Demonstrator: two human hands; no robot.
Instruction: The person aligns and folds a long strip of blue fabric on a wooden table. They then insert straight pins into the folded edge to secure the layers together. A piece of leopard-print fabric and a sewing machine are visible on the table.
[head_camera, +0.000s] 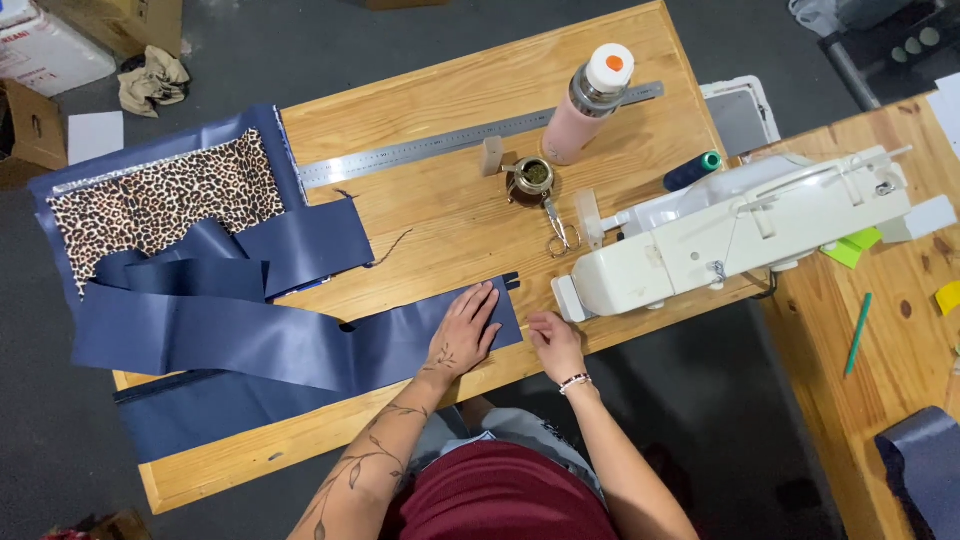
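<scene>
The left hand (465, 330) lies flat, palm down, fingers spread and extended. The right hand (555, 343) rests just beside it, fingers loosely curled, forearms converging.

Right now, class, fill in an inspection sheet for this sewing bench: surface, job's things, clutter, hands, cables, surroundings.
Surface: wooden table, partly covered by fabric.
Job's things: navy satin strip lying flat along the near edge; white sewing machine to its right.
Clutter: leopard-print cloth, steel ruler, pink bottle, small cup, scissors, blue thread spool.
Hands: left hand pressed flat, fingers spread, on the strip's end; right hand at the table edge beside the strip, holding nothing visible.
Cables: nothing seen.
Surroundings: grey floor, cardboard boxes top left, second wooden table to the right.
</scene>
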